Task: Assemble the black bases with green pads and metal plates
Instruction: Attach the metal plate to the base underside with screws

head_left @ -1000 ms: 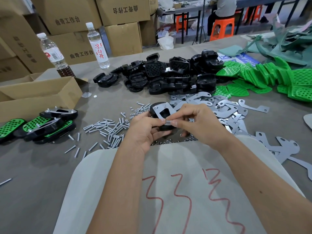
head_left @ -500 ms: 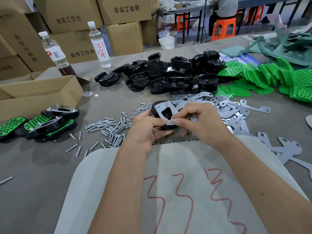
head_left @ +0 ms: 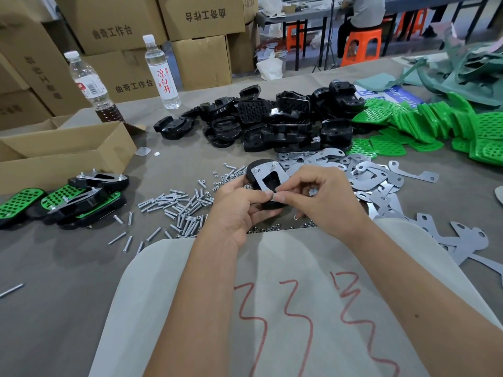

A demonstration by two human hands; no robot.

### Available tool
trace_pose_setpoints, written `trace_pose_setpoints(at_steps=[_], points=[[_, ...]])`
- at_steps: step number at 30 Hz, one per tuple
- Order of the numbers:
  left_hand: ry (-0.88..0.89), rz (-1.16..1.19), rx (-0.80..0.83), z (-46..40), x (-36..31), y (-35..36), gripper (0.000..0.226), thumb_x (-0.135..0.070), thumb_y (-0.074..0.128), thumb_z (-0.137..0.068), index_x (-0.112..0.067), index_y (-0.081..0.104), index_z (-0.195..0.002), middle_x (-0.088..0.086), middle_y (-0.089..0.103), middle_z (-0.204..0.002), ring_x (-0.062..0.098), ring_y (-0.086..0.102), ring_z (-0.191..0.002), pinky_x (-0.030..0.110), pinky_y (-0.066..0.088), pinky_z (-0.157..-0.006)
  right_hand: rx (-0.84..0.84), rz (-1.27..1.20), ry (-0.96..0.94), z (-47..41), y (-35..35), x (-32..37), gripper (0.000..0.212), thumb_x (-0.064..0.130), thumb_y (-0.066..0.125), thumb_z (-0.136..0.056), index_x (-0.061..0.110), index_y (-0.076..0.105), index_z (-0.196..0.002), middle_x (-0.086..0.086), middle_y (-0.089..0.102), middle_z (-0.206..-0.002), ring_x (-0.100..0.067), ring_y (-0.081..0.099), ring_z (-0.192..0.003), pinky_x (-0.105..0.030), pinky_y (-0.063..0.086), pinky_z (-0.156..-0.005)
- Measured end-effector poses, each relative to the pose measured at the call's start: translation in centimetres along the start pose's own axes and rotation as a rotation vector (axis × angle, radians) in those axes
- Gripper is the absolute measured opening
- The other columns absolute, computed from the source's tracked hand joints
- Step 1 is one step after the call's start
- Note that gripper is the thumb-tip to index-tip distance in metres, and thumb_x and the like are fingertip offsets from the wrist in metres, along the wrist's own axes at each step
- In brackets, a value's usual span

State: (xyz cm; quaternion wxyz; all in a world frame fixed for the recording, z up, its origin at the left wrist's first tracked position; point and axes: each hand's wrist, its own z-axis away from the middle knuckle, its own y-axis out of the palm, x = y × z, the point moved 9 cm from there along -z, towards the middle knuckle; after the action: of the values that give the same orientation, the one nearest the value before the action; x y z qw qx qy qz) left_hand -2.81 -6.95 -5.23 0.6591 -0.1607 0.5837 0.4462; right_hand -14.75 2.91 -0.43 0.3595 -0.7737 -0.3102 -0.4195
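Both hands were clamped on one black base (head_left: 268, 205) held just above the table: left hand (head_left: 239, 210) gripping its side, right hand (head_left: 318, 197) pinching the near corner of the metal plate (head_left: 268, 172) on top. Looked rigid and light, so I'd hold it by the edges. Further left, the cardboard box (head_left: 68, 153) was open; couldn't see what's inside.

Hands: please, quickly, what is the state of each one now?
Left hand: grips the black base from below.
Right hand: fingers pinch at the metal plate, near end.
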Motion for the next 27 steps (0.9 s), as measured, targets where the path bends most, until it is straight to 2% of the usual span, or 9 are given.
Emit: trace_pose_setpoints(at_steps=[2, 4, 6, 10, 12, 18, 22, 24, 27], points=[[-0.003, 0.024, -0.018, -0.1, 0.0, -0.2, 0.037, 0.017, 0.059, -0.087, -0.003, 0.069, -0.117, 0.022, 0.076, -0.11, 0.027, 0.077, -0.079, 0.035, 0.065, -0.066, 0.01, 0.013, 0.001, 0.0, 0.0, 0.0, 0.01, 0.009, 0.086, -0.083, 0.018, 0.082, -0.085, -0.006, 0.067, -0.076, -0.028, 0.06, -0.059, -0.041, 0.054, -0.052], [-0.009, 0.061, -0.037, -0.2, 0.0, -0.4, 0.038, 0.018, 0.06, -0.086, -0.002, 0.069, -0.117, 0.021, 0.077, -0.105, 0.027, 0.077, -0.078, 0.034, 0.064, -0.063, 0.027, -0.013, 0.009, 0.0, 0.1, 0.0, 0.011, 0.002, 0.081, -0.087, 0.013, 0.081, -0.09, -0.003, 0.067, -0.08, -0.012, 0.064, -0.057, -0.024, 0.053, -0.053], [-0.01, 0.063, -0.042, -0.2, 0.1, -0.5, 0.037, 0.018, 0.06, -0.086, -0.003, 0.07, -0.115, 0.017, 0.078, -0.099, 0.026, 0.077, -0.075, 0.032, 0.062, -0.06, 0.022, -0.04, 0.031, 0.0, 0.1, -0.2, 0.011, -0.001, 0.079, -0.087, 0.009, 0.081, -0.09, -0.005, 0.067, -0.082, -0.008, 0.064, -0.057, -0.019, 0.053, -0.051], [0.009, 0.017, -0.03, -0.2, 0.1, -0.3, 0.037, 0.018, 0.059, -0.086, -0.005, 0.07, -0.113, 0.015, 0.078, -0.094, 0.024, 0.076, -0.07, 0.032, 0.063, -0.059, -0.013, -0.035, 0.056, 0.0, -0.1, -0.5, 0.011, 0.004, 0.085, -0.082, 0.009, 0.077, -0.077, -0.01, 0.069, -0.077, -0.017, 0.062, -0.053, -0.023, 0.053, -0.048], [0.019, -0.001, -0.021, -0.1, 0.1, -0.2, 0.039, 0.018, 0.059, -0.085, -0.005, 0.069, -0.115, 0.015, 0.078, -0.095, 0.024, 0.076, -0.07, 0.034, 0.064, -0.062, -0.018, -0.02, 0.07, 0.0, -0.2, -0.7, 0.018, 0.009, 0.088, -0.081, 0.011, 0.073, -0.072, -0.016, 0.069, -0.073, -0.025, 0.064, -0.049, -0.032, 0.055, -0.047], [0.011, -0.004, -0.027, -0.2, 0.1, -0.3, 0.035, 0.017, 0.06, -0.086, -0.006, 0.07, -0.111, 0.015, 0.078, -0.095, 0.024, 0.076, -0.07, 0.033, 0.064, -0.063, 0.053, -0.129, 0.13, -0.1, 0.1, -1.7, 0.008, 0.009, 0.087, -0.083, 0.011, 0.079, -0.083, -0.002, 0.067, -0.068, -0.018, 0.064, -0.058, -0.039, 0.064, -0.058], [0.025, -0.001, -0.029, -0.1, 0.0, -0.2, 0.038, 0.017, 0.061, -0.085, -0.006, 0.069, -0.114, 0.015, 0.079, -0.092, 0.024, 0.077, -0.069, 0.033, 0.064, -0.062, 0.026, -0.105, 0.154, -0.1, 0.0, -1.9, 0.011, 0.011, 0.089, -0.08, 0.012, 0.078, -0.078, -0.011, 0.073, -0.073, -0.028, 0.068, -0.058, -0.051, 0.064, -0.06], [0.022, 0.01, -0.039, -0.1, 0.1, -0.3, 0.037, 0.017, 0.061, -0.085, -0.006, 0.068, -0.112, 0.014, 0.079, -0.089, 0.024, 0.077, -0.068, 0.032, 0.063, -0.059, 0.006, -0.103, 0.142, -0.1, -0.1, -1.8, 0.012, 0.012, 0.089, -0.08, 0.013, 0.078, -0.077, -0.013, 0.073, -0.076, -0.033, 0.069, -0.058, -0.049, 0.063, -0.057], [0.011, 0.043, -0.048, -0.3, 0.1, -0.5, 0.034, 0.017, 0.06, -0.086, -0.005, 0.068, -0.11, 0.015, 0.078, -0.089, 0.025, 0.077, -0.069, 0.031, 0.062, -0.058, 0.005, -0.09, 0.094, 0.0, 0.0, -1.3, 0.012, 0.007, 0.085, -0.084, 0.015, 0.078, -0.078, -0.003, 0.071, -0.074, -0.02, 0.067, -0.061, -0.033, 0.061, -0.052]])
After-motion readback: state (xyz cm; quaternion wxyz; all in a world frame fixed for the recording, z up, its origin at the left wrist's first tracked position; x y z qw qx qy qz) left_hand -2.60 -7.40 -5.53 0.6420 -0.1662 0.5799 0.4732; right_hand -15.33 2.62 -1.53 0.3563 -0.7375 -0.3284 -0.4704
